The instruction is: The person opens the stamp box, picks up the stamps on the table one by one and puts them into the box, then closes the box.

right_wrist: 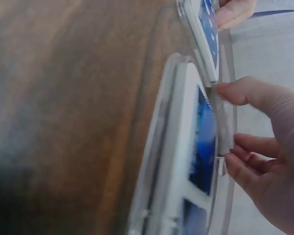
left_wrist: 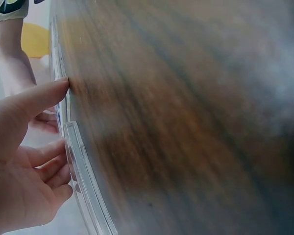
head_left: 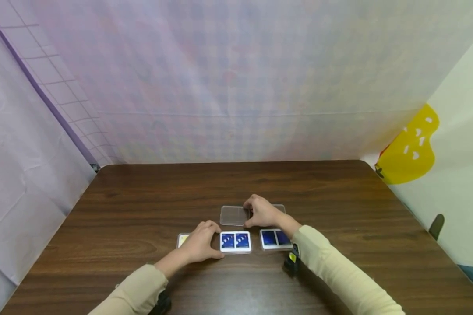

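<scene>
A white-framed case [head_left: 235,250] with two blue moon-phase pictures lies on the table. My left hand [head_left: 200,243] grips its left end, thumb at the near edge and fingertips at the far edge. Beyond it lies a flat clear plastic case [head_left: 233,215]. My right hand [head_left: 262,212] pinches that one's right end between thumb and fingers, also seen in the right wrist view, where the clear case [right_wrist: 224,115] shows edge-on. To the right, partly behind the right wrist, is a second white-framed case [head_left: 276,248] with dark blue pictures.
A case with a yellow picture [head_left: 183,238] is mostly hidden behind the left hand. Another clear case [head_left: 280,208] lies behind the right hand. The brown wooden table [head_left: 142,201] meets a pale curtain [head_left: 228,87] at the back; a yellow shape [head_left: 414,148] marks the right wall.
</scene>
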Demonstrator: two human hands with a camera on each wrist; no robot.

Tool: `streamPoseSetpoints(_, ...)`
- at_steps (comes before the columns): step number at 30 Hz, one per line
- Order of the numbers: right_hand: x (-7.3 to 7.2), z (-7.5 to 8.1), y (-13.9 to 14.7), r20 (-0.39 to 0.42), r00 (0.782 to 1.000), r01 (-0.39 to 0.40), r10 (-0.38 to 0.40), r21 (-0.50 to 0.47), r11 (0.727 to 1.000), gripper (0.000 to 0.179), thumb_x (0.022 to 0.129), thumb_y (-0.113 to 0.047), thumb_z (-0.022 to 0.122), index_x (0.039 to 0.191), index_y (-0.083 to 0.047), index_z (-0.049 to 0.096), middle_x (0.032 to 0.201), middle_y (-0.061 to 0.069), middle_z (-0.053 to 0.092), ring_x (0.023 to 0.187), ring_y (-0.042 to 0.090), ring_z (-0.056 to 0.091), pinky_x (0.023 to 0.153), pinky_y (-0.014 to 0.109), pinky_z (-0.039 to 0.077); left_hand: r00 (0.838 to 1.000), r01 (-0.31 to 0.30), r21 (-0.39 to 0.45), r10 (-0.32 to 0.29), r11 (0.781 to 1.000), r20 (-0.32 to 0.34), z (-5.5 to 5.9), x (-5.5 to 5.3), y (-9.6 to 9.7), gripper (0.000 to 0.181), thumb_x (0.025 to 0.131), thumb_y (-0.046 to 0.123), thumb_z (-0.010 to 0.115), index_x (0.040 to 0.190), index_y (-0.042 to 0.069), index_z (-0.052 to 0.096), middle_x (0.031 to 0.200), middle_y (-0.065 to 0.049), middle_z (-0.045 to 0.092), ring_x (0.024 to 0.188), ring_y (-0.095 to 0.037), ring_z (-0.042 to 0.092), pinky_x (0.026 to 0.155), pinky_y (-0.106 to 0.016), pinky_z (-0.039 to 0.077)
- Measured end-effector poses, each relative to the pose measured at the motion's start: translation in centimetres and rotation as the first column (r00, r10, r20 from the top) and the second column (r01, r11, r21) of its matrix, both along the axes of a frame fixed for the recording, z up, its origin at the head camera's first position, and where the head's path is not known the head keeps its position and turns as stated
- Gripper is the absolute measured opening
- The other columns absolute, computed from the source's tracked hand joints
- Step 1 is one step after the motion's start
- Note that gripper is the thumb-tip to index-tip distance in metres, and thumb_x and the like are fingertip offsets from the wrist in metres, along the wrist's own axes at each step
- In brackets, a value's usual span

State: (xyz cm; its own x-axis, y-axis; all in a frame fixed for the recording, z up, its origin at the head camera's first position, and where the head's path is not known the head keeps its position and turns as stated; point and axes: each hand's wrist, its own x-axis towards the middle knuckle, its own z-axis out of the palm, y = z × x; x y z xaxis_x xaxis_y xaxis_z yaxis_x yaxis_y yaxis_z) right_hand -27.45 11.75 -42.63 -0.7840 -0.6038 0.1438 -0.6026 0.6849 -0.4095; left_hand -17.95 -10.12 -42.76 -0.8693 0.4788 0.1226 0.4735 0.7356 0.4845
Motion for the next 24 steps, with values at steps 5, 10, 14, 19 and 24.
streamPoseSetpoints(5,0.2,-0.3,0.1,-0.007,1.0,0.01,-0.01,-0.05,0.999,0.052,0.058,-0.027,0.079,0.097,0.003,0.062,0.088,0.007,0.056,0.079,0.016,0.053,0.072,0.026,0.046,1.0,0.001,0.014,-0.001,1.0,-0.017,-0.1,0.1,-0.1,0.053,0.062,0.023,0.081,0.101,-0.004,0.058,0.103,-0.011,0.055,0.098,-0.027,0.049,0.088,-0.04,0.041)
streamPoseSetpoints(10,0.5,-0.2,0.5,0.0,1.0,-0.009,0.009,-0.158,0.987,0.053,0.059,-0.029,0.079,0.1,0.0,0.061,0.091,0.006,0.056,0.084,0.016,0.055,0.074,0.025,0.048,1.0,-0.002,0.027,0.003,1.0,-0.03,-0.2,0.2,-0.2,0.052,0.061,0.023,0.081,0.1,-0.003,0.059,0.102,-0.011,0.056,0.097,-0.027,0.05,0.088,-0.04,0.042)
streamPoseSetpoints(14,1.0,0.0,1.2,0.016,1.0,-0.013,0.017,-0.225,0.974,0.051,0.061,-0.029,0.079,0.101,-0.002,0.061,0.091,0.005,0.056,0.082,0.015,0.054,0.07,0.024,0.049,0.999,-0.005,0.032,0.007,0.999,-0.034,-0.4,0.1,-0.3,0.051,0.061,0.023,0.08,0.1,-0.003,0.059,0.102,-0.011,0.056,0.097,-0.027,0.05,0.088,-0.041,0.042)
streamPoseSetpoints(19,2.1,0.3,2.2,0.029,0.998,-0.04,0.049,-0.259,0.965,0.048,0.063,-0.027,0.078,0.101,-0.003,0.06,0.092,0.006,0.057,0.08,0.016,0.055,0.068,0.027,0.051,0.999,-0.005,0.03,0.006,1.0,-0.048,-0.6,0.1,-0.3,0.051,0.062,0.023,0.08,0.099,-0.003,0.06,0.102,-0.011,0.056,0.097,-0.028,0.05,0.088,-0.041,0.042)
streamPoseSetpoints(24,3.5,0.1,2.9,0.039,0.993,-0.097,0.112,-0.276,0.956,0.045,0.065,-0.022,0.078,0.101,-0.003,0.06,0.095,0.005,0.057,0.086,0.018,0.056,0.075,0.03,0.052,0.998,0.0,0.03,0.002,1.0,-0.059,-0.6,0.1,-0.3,0.049,0.062,0.023,0.08,0.099,-0.004,0.061,0.101,-0.01,0.057,0.097,-0.027,0.05,0.088,-0.04,0.042)
